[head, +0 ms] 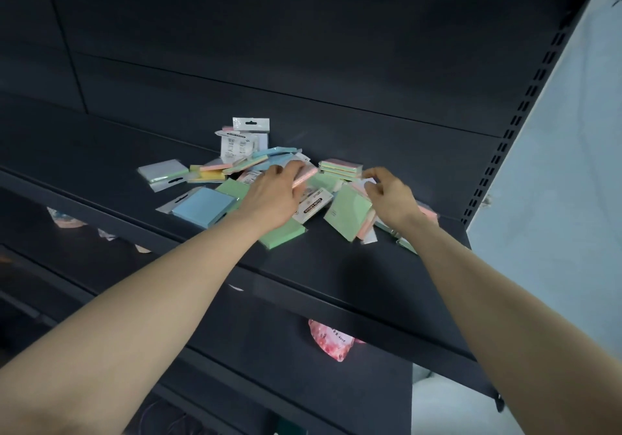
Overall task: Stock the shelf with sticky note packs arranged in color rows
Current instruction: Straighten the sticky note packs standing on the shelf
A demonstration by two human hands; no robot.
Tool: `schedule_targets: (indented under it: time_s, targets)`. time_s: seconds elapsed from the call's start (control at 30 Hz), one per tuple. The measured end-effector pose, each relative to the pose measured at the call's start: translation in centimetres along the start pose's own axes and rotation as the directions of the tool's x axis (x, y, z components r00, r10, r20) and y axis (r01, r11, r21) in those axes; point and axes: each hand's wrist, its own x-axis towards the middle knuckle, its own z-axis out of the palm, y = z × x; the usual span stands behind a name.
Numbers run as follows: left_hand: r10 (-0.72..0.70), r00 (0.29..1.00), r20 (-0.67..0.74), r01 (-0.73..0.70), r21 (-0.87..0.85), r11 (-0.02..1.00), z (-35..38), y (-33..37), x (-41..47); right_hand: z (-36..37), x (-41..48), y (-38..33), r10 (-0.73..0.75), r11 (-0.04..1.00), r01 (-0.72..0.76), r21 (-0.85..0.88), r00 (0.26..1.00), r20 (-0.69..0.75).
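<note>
A loose heap of sticky note packs lies on the dark shelf. A blue pack lies at the heap's front left, green packs at the front, and a multicolour stack at the back right. White header cards stick up at the rear. My left hand rests on the middle of the heap, fingers closed around a pink pack. My right hand is on the heap's right side, pinching a pack with a white card. Both hands hide the packs beneath them.
The shelf's front edge runs diagonally toward the lower right. A slotted upright and a pale wall bound the right side. On the lower shelf lies a pink wrapped packet, and other items sit at the left.
</note>
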Motion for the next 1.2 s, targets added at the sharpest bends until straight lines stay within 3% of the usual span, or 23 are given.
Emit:
schedule_targets:
  time_s: [0.2,0.37,0.47,0.6,0.8,1.2]
  targets:
    - [0.019,0.995,-0.099,-0.007,0.123,0.992,-0.9,-1.2,-1.1,-0.8,-0.6,-0.6,0.045,0.983,0.006,-0.183,0.962,0.269]
    - [0.016,0.975,-0.222,0.001,0.074,0.997,-2.5,-1.5,-2.1,-2.1,-0.7,-1.2,-0.049,0.984,0.041,-0.175,0.998,-0.039]
    - [-0.013,0.969,-0.246,0.019,0.02,1.0,-4.1,-1.8,-2.9,-3.0,-1.0,-2.4,-0.098,0.994,0.091,-0.064,0.99,-0.106]
    - [-0.128,0.959,-0.254,0.107,-0.098,0.989,-6.4,-3.6,-4.5,-2.7,-1.2,-4.5,-0.117,0.985,0.132,0.111,0.985,-0.126]
    - [-0.225,0.946,-0.234,0.193,-0.149,0.97,-10.7,-9.1,-9.1,1.5,-2.4,-10.4,-0.191,0.981,0.195,0.022,0.975,-0.118]
    - [-0.385,0.86,-0.335,0.36,-0.135,0.923,-20.9,-29.8,-16.6,21.6,-4.1,-29.3,-0.375,0.92,0.381,0.089,0.924,-0.08]
